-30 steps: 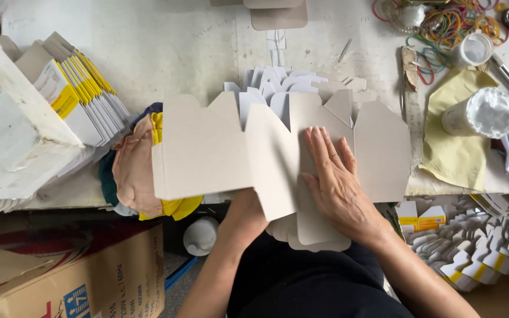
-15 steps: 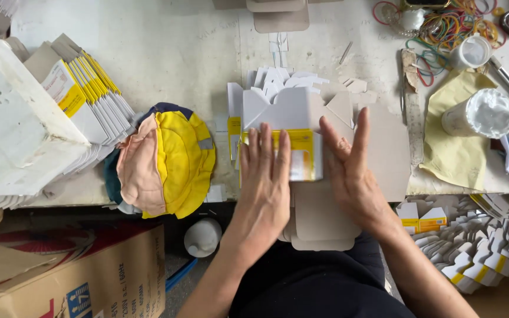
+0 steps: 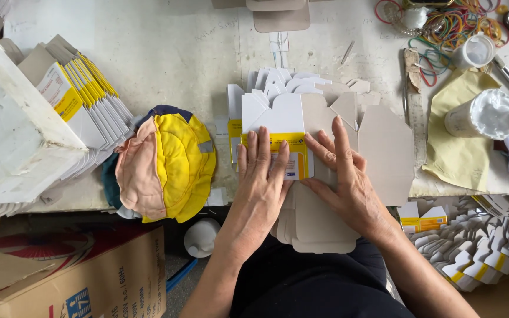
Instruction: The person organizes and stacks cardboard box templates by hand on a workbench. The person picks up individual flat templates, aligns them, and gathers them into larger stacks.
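A flat carton blank (image 3: 378,147), grey inside, lies at the table's front edge with its left panel folded over, showing a white and yellow printed face (image 3: 287,126). My left hand (image 3: 260,176) lies flat on that folded panel, fingers together and stretched forward. My right hand (image 3: 346,176) presses beside it on the grey board, fingers spread, fingertips at the fold's edge. More blanks (image 3: 293,82) are stacked underneath and stick out behind.
A yellow and pink cloth hat (image 3: 166,165) lies left of the blank. Folded cartons (image 3: 83,100) lean against a white box (image 3: 13,135). Rubber bands (image 3: 460,26), a white cup (image 3: 484,115) and yellow cloth (image 3: 460,147) sit right. Cardboard box (image 3: 89,282) below.
My left hand let go of the blank's left panel, folded it over to the right, and now presses it flat. The hat, hidden before, is uncovered. The right hand shifted slightly.
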